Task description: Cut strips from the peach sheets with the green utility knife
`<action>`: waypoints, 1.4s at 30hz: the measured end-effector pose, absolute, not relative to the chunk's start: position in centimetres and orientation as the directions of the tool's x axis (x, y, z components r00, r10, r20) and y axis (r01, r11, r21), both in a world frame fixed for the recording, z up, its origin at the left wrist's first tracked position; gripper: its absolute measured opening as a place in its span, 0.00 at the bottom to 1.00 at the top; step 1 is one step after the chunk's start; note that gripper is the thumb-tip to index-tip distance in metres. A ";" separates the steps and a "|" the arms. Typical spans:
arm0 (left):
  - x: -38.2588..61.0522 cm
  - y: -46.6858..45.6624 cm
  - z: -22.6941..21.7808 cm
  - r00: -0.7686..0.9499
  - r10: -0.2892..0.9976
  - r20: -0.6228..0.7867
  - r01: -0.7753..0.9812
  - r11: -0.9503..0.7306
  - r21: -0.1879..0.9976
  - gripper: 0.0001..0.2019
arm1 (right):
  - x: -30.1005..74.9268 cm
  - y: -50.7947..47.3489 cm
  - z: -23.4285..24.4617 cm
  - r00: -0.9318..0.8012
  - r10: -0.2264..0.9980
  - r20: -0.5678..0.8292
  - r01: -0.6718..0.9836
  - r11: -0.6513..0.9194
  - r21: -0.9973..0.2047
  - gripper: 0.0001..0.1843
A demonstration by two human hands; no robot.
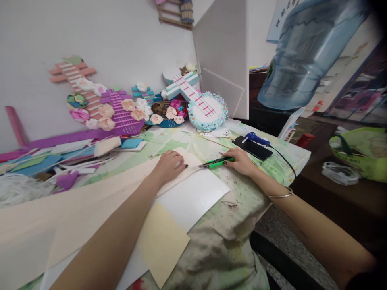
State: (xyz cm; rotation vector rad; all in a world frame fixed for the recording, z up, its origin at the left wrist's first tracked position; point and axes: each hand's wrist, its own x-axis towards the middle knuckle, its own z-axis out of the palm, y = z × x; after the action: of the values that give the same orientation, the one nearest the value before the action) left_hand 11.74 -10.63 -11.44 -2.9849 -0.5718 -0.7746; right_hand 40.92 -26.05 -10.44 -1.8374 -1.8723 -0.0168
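Note:
My right hand (238, 161) is closed around a green utility knife (218, 162) whose blade points left, over the right end of a long cream sheet (99, 181). My left hand (169, 167) lies flat on that sheet, fingers stretched toward the blade tip. Under the sheet's near edge is a white board (196, 197). A pale yellow square of paper (165, 245) rests on the board close to my left forearm. Whether the blade touches the sheet, I cannot tell.
Beyond my right hand lie a black phone (256, 151) and a blue glue gun (256, 139) with a cord. Decorated paper guitars (121, 110) lean on the wall. Paper scraps (69, 153) pile up at left. A large water bottle (302, 60) stands at right.

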 end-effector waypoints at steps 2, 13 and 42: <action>11.7 -10.7 -11.4 0.809 0.355 0.468 0.359 -0.929 0.084 0.08 | 40.9 -26.2 -10.4 0.073 0.932 0.354 0.940 0.055 -0.338 0.12; 11.8 -11.2 -11.2 0.806 0.383 0.451 0.391 -0.917 0.079 0.09 | 40.3 -26.8 -10.4 0.041 0.942 0.333 0.966 0.047 -0.254 0.13; 11.8 -11.0 -11.4 0.802 0.392 0.451 0.391 -0.915 0.100 0.09 | 39.4 -28.1 -10.7 0.154 0.921 0.359 0.956 -0.046 -0.291 0.09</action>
State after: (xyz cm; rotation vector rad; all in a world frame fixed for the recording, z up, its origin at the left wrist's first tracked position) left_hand 11.80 -10.98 -11.41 -2.9834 -0.6483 -0.7476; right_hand 39.36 -28.13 -10.72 -1.9819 -1.7822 -0.1015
